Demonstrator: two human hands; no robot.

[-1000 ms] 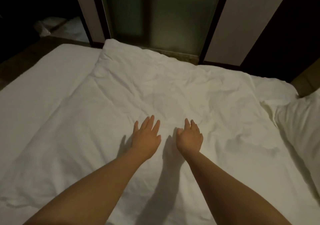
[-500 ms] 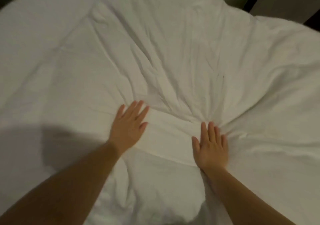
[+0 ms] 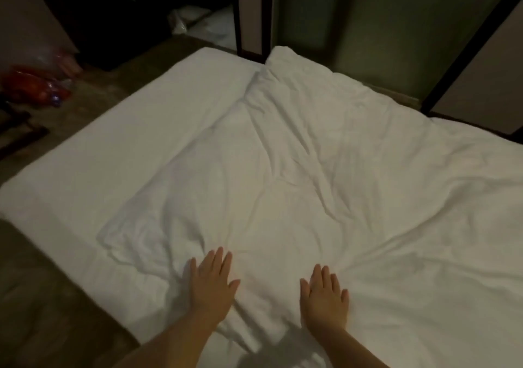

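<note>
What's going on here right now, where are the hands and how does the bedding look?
A person is smoothing a white duvet spread over a mattress. The left hand and the right hand both lie flat on it, palms down, fingers straight, near the person's edge. Creases run through the duvet's middle, and a strip of the mattress on the left is uncovered. Red bags lie on the floor at the far left.

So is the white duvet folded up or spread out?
Spread out, though wrinkled: the duvet lies open across the mattress, with the left hand and right hand flat on it.
</note>
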